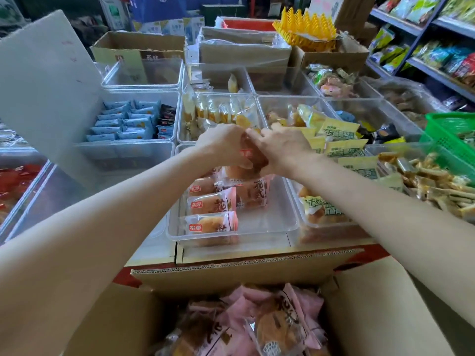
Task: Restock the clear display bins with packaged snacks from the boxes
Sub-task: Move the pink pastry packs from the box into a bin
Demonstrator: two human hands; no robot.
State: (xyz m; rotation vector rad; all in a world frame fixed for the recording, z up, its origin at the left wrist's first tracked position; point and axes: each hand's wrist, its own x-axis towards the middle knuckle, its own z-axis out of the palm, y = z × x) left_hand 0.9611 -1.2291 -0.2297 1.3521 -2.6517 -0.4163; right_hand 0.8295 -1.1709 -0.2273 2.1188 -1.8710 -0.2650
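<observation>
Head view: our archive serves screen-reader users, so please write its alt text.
Both hands, left hand and right hand, hold a pink-wrapped bread pack over a clear bin of matching packs; an open cardboard box of more sits nearest the camera.

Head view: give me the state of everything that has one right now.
Left hand: gripping a bread pack.
Right hand: gripping the same pack.
Bread pack: held above the bin.
Clear bin: partly filled.
Cardboard box: open, holding pink packs.

Box (231, 281) before bin (270, 222)
</observation>
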